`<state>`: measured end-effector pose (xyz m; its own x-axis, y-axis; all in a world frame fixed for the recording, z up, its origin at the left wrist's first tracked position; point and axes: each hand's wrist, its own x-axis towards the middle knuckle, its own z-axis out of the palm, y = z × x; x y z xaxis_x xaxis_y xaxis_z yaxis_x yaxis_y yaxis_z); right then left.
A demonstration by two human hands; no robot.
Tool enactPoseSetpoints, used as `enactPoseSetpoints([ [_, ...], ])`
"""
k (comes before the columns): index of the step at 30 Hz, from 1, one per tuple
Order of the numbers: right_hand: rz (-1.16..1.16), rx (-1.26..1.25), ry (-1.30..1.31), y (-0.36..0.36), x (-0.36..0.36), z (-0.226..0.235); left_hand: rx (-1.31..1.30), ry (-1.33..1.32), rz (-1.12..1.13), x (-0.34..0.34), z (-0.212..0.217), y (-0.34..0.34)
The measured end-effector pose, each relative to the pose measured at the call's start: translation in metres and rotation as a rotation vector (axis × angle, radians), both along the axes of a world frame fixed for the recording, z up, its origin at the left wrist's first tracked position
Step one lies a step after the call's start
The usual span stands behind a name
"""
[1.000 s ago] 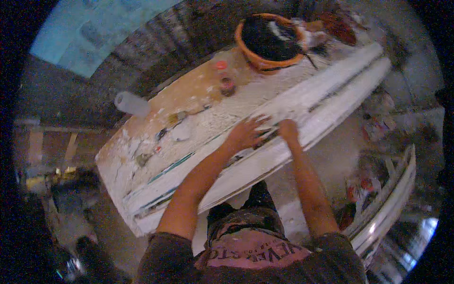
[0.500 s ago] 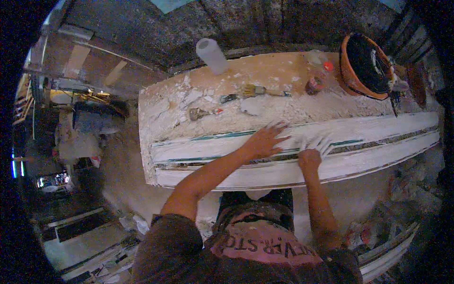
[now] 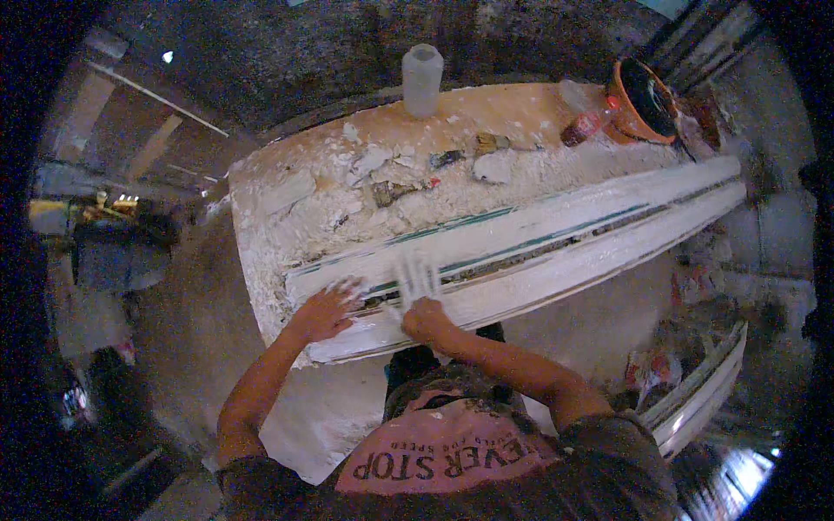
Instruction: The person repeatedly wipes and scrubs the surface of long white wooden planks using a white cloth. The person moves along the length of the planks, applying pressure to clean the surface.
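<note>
A long white moulding with dark green grooves lies along the front of a plaster-caked workbench. My left hand rests flat, fingers spread, on the moulding's left end. My right hand is closed around a pale, motion-blurred tool that lies against the moulding just right of my left hand; what kind of tool it is I cannot make out.
On the bench behind stand a translucent plastic jar, an orange bucket with dark contents, a small reddish bottle and several plaster scraps and scrapers. Another white moulding lies on the floor at lower right, beside litter.
The view has swung, so the bench now sits more to the right. Both hands have moved left along the moulding to its left end, the right hand rubbing the tool over it.
</note>
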<state>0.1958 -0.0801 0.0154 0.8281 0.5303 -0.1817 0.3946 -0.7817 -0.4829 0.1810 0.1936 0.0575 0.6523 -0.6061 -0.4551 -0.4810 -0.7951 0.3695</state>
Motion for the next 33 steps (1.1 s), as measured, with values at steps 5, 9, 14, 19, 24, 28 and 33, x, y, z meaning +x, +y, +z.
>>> enactPoseSetpoints([
  [5, -0.003, 0.158, -0.022, 0.068, -0.011, 0.002, -0.106, -0.126, -0.026, 0.026, -0.009, 0.037],
  [9, -0.4, -0.039, 0.0, 0.064, 0.027, 0.002, -0.12, 0.059, -0.163, 0.062, -0.013, 0.024],
  [14, -0.421, -0.288, -0.012, -0.034, 0.083, -0.033, -0.315, -0.123, -0.284, 0.088, -0.016, -0.028],
  [19, -0.378, -0.503, -0.102, -0.236, 0.169, -0.111, -0.216, -0.042, -0.254, 0.11, -0.023, -0.086],
  [24, -0.342, -0.461, -0.346, -0.346, 0.211, -0.142, -0.237, -0.05, -0.245, 0.141, -0.031, -0.156],
  [28, 0.011, -0.519, -0.198, -0.29, 0.189, -0.142, -0.305, 0.001, -0.216, 0.168, -0.038, -0.223],
  [33, -0.161, -0.359, 0.043, -0.322, 0.204, -0.116, -0.269, 0.047, -0.217, 0.221, -0.046, -0.347],
])
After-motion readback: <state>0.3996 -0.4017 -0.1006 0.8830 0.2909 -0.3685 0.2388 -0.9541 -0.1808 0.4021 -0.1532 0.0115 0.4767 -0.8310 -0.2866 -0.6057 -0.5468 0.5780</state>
